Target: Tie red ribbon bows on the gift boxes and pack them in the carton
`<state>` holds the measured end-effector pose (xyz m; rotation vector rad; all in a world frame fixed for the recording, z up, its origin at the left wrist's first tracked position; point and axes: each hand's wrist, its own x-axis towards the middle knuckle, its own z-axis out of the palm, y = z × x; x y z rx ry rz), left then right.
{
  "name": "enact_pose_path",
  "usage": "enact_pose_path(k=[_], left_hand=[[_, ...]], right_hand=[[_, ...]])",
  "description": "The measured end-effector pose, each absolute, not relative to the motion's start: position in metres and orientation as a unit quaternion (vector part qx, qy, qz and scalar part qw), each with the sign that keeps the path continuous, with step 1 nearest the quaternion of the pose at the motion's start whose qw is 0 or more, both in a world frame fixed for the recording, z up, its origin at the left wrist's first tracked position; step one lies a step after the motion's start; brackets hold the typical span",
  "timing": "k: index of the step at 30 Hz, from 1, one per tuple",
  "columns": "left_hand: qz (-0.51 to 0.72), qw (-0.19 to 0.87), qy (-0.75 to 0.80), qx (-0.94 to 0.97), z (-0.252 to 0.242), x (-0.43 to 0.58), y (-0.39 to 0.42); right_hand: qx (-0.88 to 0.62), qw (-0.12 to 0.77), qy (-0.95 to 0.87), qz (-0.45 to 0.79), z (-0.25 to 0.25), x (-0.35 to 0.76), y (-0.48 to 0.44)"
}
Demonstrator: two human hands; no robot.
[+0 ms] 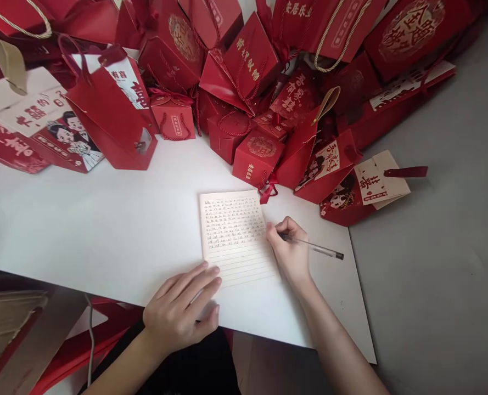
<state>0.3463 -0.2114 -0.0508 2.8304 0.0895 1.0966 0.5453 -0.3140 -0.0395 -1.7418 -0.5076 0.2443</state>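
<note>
A lined notebook lies on the white table, its upper rows filled with small handwritten numbers and its lower lines blank. My right hand grips a clear pen with a dark end, the pen slanting out to the right. Its tip is hidden behind my fingers at the right edge of the page. My left hand rests flat at the table's front edge, fingers stretched out, with the fingertips at the lower left edge of the notebook.
Many red gift boxes and bags crowd the back of the table. One red and cream box stands at the right, near a grey wall. A cardboard box and a cable are below, at the left.
</note>
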Motion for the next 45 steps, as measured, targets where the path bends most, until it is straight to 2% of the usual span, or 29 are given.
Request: enact_pose_path(k=[13, 34, 41, 45], left_hand=[[0.349, 0.083, 0.041, 0.932, -0.047, 0.347, -0.213], [0.346, 0.102, 0.051, 0.931, -0.046, 0.348, -0.214], [0.348, 0.103, 0.054, 0.930, -0.046, 0.348, -0.214], [0.353, 0.104, 0.054, 0.928, -0.046, 0.348, -0.214]], right_hand=[[-0.791, 0.556, -0.228, 0.110, -0.038, 0.541, -0.313], [-0.798, 0.552, -0.222, 0.099, -0.035, 0.540, -0.312], [-0.777, 0.607, -0.155, 0.055, -0.031, 0.546, -0.317], [-0.787, 0.584, -0.188, 0.064, -0.033, 0.551, -0.318]])
